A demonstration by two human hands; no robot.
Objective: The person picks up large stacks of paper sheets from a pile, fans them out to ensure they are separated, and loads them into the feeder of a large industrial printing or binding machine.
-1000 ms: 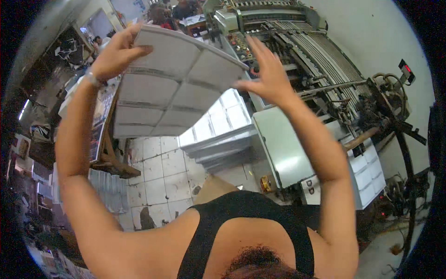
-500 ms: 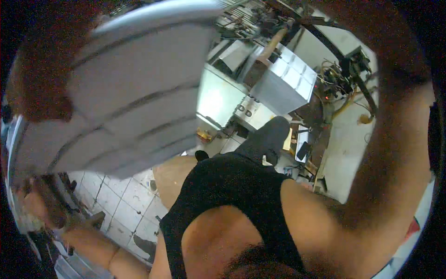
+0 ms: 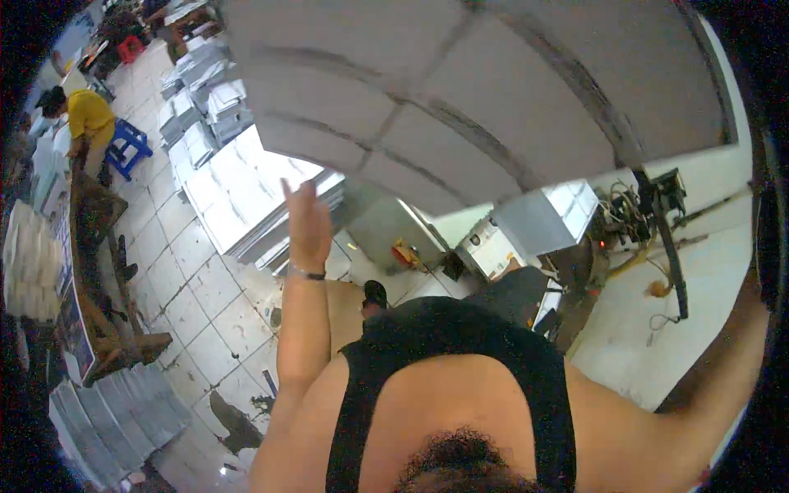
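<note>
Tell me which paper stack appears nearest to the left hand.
The broad white stack, whose edge the left hand overlaps in view; the smaller piles behind it and the grey stack at lower left appear farther away.

You can read no text, number or sign from here. The large grey sheet [image 3: 493, 86] above you shows only dark, blurred bands, and the stack of white sheets [image 3: 242, 185] bears faint marks. At your left, the dark printed sheet [image 3: 76, 337] on the wooden bench [image 3: 105, 279] is too small to decipher.
</note>
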